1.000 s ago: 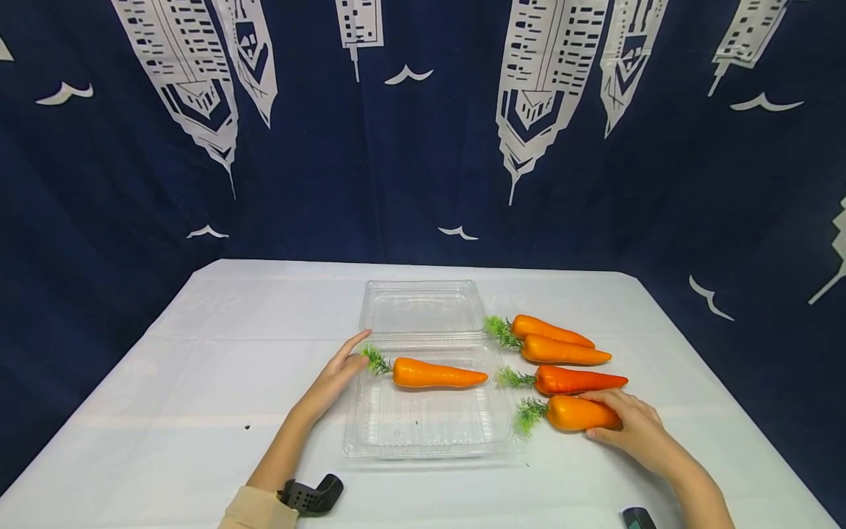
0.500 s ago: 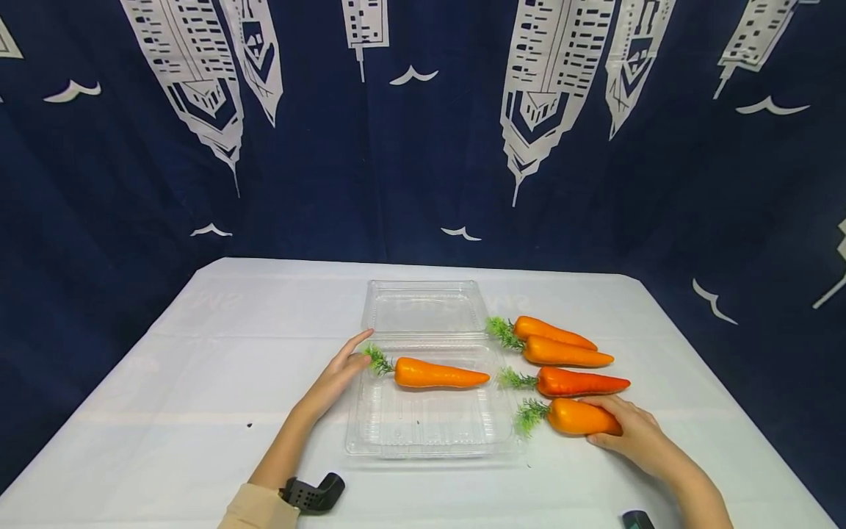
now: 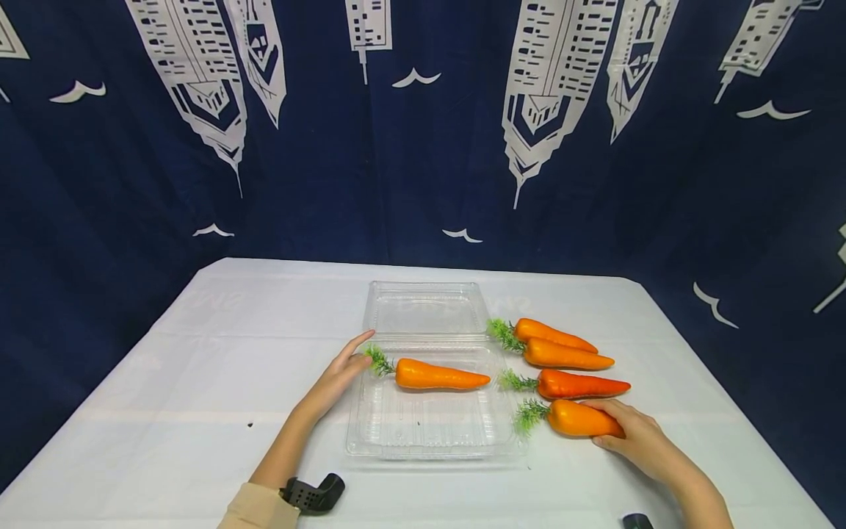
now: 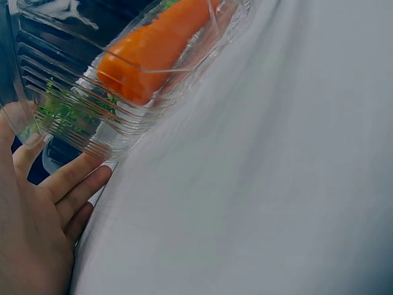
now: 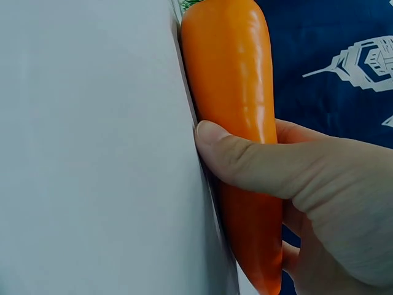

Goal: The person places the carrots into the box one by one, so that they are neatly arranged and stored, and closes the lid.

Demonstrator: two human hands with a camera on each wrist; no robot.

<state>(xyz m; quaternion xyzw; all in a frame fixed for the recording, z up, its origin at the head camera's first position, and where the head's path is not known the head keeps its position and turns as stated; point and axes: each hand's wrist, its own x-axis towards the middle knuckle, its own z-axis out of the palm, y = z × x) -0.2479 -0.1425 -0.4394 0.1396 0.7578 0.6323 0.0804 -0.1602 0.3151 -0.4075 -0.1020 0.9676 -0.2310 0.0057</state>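
Observation:
My right hand (image 3: 637,439) grips the nearest orange carrot (image 3: 576,419) toward its narrow end. In the right wrist view, the thumb lies across this carrot (image 5: 233,74) and the other fingers are partly hidden behind it. To the left, my left hand (image 3: 333,382) touches the side of a clear plastic clamshell box (image 3: 353,439). Its fingers (image 4: 77,175) are extended against the ribbed wall in the left wrist view. Inside the box lies one orange carrot (image 3: 439,375), its green top near the left fingertips.
Beyond the box's base, its hinged lid (image 3: 426,308) lies folded back. Right of the box are a redder carrot (image 3: 581,383) and two orange carrots, one at the back (image 3: 551,332) and one just before it (image 3: 567,354). The white tabletop (image 3: 218,382) meets a navy printed curtain (image 3: 370,184).
The right hand's fingers have shifted slightly along the carrot toward its tip. The left hand stays at the box, and the head view has drifted a little.

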